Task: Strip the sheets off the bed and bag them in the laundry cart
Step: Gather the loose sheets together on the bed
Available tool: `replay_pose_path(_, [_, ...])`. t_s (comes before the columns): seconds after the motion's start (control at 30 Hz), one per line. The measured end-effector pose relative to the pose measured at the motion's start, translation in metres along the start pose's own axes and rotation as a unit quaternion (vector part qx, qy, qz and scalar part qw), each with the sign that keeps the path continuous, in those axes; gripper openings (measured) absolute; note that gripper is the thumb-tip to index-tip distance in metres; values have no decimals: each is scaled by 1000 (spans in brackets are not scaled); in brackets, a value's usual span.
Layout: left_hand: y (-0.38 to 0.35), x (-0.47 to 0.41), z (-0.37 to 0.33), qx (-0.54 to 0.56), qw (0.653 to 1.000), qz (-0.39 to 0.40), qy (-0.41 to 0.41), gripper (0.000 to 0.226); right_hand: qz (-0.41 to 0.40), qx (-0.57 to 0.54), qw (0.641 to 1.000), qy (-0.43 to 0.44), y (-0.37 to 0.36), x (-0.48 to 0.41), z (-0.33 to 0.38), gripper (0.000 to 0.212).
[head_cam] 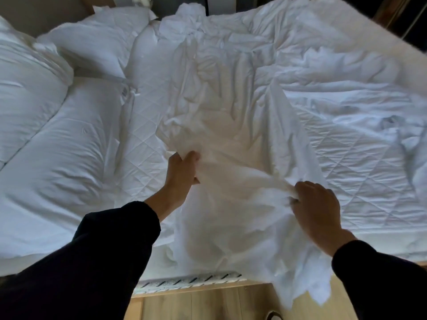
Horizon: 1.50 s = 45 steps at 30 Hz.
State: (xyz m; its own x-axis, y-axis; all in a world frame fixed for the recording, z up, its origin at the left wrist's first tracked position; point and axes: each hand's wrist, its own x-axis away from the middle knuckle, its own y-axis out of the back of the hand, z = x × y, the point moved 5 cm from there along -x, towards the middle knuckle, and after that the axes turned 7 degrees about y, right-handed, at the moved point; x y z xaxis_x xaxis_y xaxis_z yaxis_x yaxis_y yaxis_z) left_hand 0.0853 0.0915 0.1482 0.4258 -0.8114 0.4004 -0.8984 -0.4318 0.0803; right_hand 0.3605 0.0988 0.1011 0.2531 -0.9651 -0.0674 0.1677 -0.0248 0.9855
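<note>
A crumpled white sheet (231,93) lies bunched across the middle of the bed and hangs over the near edge. My left hand (181,174) grips a fold of it near the bed's centre. My right hand (315,209) is closed on another fold, lower and to the right, with the cloth stretched between the two hands. Under the sheet shows the quilted white mattress pad (360,172). Both arms wear dark sleeves. No laundry cart is in view.
White pillows (97,47) lie at the upper left, and a white duvet (46,139) covers the left side. More rumpled bedding (346,72) sits at the far right. The mattress edge (191,281) and a wooden floor (208,303) are below my hands.
</note>
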Motion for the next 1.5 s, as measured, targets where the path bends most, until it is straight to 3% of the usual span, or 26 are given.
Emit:
replay_pose_path(0.13, [-81,16,-34,22,994,108,-13,14,13,25,989,-146,19,-6,-64,14])
replay_pose_path(0.23, [-144,21,-43,-14,989,143,-43,6,55,27,980,-188,12,2,-90,14])
replay_pose_path(0.3, [-178,21,-45,-31,987,146,-64,14,17,-65,983,-172,2,3,-101,25])
replay_pose_path(0.4, [-222,18,-40,-62,983,144,-97,20,-31,-245,968,-40,3,-5,-92,57])
replay_pose_path(0.47, [-252,12,-40,-83,978,153,-118,27,-43,-293,955,-4,12,-14,-88,57])
replay_pose_path(0.5, [-265,10,-43,-88,974,154,-137,24,-77,-300,951,-10,17,-21,-92,44])
replay_pose_path(0.57, [-286,-7,-52,-109,967,134,-186,29,-160,-307,934,-90,30,-38,-115,14])
replay_pose_path(0.67, [-301,-43,-55,-163,951,102,-242,34,-217,-339,883,-241,36,-65,-170,19])
replay_pose_path(0.77, [-300,-80,-21,-303,931,118,-163,46,-173,-297,884,-318,28,-92,-210,24])
replay_pose_path(0.87, [-277,-105,20,-459,873,114,-123,40,-78,-246,889,-379,-5,-102,-235,24])
replay_pose_path(0.97, [-228,-131,45,-569,817,48,-77,66,7,-196,884,-424,-36,-97,-240,27])
replay_pose_path(1.03, [-194,-146,50,-594,803,-6,-53,73,55,-142,902,-403,-50,-98,-224,37])
replay_pose_path(1.1, [-155,-162,52,-597,799,-68,-23,77,63,-79,939,-330,-56,-110,-191,63])
replay_pose_path(1.17, [-117,-176,56,-597,793,-121,27,81,80,-81,971,-210,-61,-129,-146,76])
replay_pose_path(1.23, [-84,-185,63,-577,795,-160,96,86,113,-106,985,-72,-69,-144,-94,71])
replay_pose_path(1.37, [-33,-201,82,-489,825,-202,200,98,184,-157,964,112,-88,-159,0,62])
replay_pose_path(1.5, [4,-219,88,-377,863,-233,241,108,210,-170,946,182,-108,-170,63,58])
